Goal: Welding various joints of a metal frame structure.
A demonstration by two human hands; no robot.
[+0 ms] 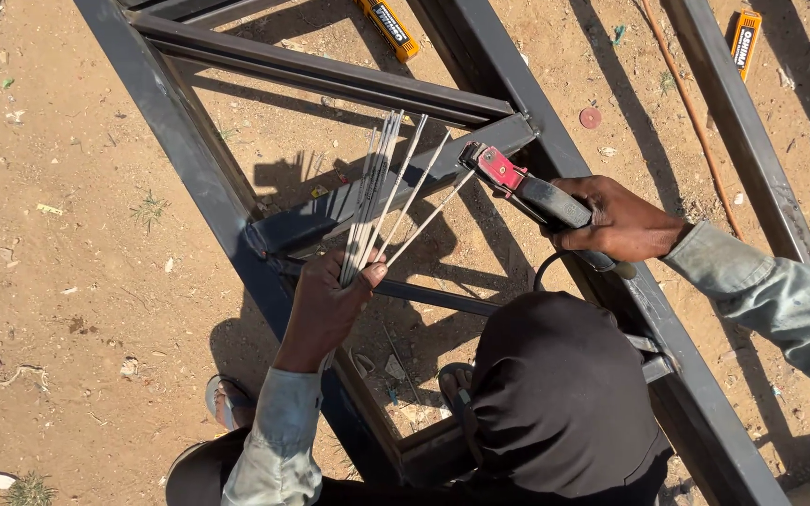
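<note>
Dirt ground; thin grey rods (382, 201) (fanned).

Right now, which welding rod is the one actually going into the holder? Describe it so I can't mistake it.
Start at the dark steel frame on the sandy ground, then find the left hand gripping a fan of thin grey rods. The one you want is the rightmost rod, the only one whose tip meets the red-jawed holder held by the right hand.

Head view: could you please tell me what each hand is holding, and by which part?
The left hand grips a bundle of welding rods by their lower ends. The right hand holds the electrode holder by its dark handle.
</note>
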